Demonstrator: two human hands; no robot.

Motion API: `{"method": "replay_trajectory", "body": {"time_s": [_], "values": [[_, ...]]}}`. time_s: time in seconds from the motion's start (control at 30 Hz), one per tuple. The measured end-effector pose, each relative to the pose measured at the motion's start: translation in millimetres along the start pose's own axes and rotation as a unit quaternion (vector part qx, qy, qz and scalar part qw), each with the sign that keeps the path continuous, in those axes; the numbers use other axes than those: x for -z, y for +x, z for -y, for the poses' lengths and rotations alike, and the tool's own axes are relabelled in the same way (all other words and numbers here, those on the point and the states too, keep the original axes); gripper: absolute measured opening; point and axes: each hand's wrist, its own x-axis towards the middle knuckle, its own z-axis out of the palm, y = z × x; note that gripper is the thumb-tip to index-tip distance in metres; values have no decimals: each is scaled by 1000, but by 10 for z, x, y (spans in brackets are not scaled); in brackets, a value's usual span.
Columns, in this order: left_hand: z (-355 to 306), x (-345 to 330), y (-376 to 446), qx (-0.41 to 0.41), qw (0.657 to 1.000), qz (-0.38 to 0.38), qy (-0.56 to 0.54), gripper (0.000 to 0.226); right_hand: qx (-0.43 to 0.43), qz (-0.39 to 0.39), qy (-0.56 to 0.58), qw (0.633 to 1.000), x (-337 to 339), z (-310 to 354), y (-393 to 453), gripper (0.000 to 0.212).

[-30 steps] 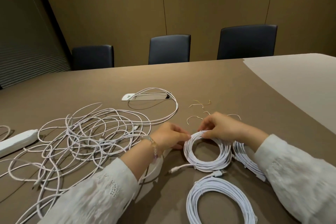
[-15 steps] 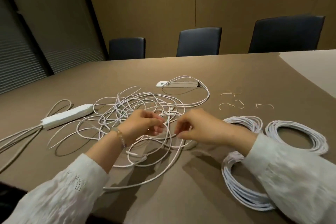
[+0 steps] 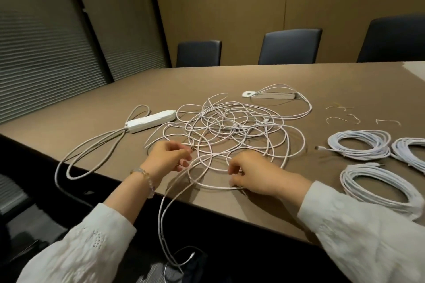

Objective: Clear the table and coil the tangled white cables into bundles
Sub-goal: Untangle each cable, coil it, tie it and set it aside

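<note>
Near edge of table: both hands at the near rim of the tangled white cables
Left hand: fingers curled, pinching a strand of the tangle at its near-left side; bead bracelet on the wrist
Right hand: fingers curled down over a loop of cable lying on the tabletop, holding it
Tangle: loose overlapping loops spread across the middle of the table; one strand runs off the near edge and hangs down between the arms
Coiled bundles: three at right, one far, one at the right edge, one near; far two just beside each other, near one apart
Power strip: white, left of the tangle, touching its far-left loops; its cord loops toward the near-left edge and over it
Twist ties: several thin pieces, far right, beyond the bundles
Table socket: far of the tangle, one cable leading to it
Chairs: three dark ones along the far side
</note>
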Motion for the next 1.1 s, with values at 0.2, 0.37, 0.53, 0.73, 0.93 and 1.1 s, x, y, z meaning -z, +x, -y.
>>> {"method": "replay_trajectory", "body": {"time_s": [0.2,0.37,0.53,0.73,0.93,1.1], "values": [[194,289,-83,30,998,-17,51,8,-50,-32,-15,998,-213,184,71,22],[320,405,-160,55,993,7,105,20,-36,-42,12,998,-254,412,42,17],[486,559,-365,93,992,27,85,15,-13,-69,53,996,-430,730,0,6],[887,649,-535,63,962,119,236,23,-33,-42,94,994,-713,1112,-112,10],[1065,516,-594,10,978,112,175,15,-78,49,104,990,-1065,1278,-191,26],[1011,497,-646,-8,985,140,104,11,-114,69,126,983,-1329,1334,-219,32]]}}
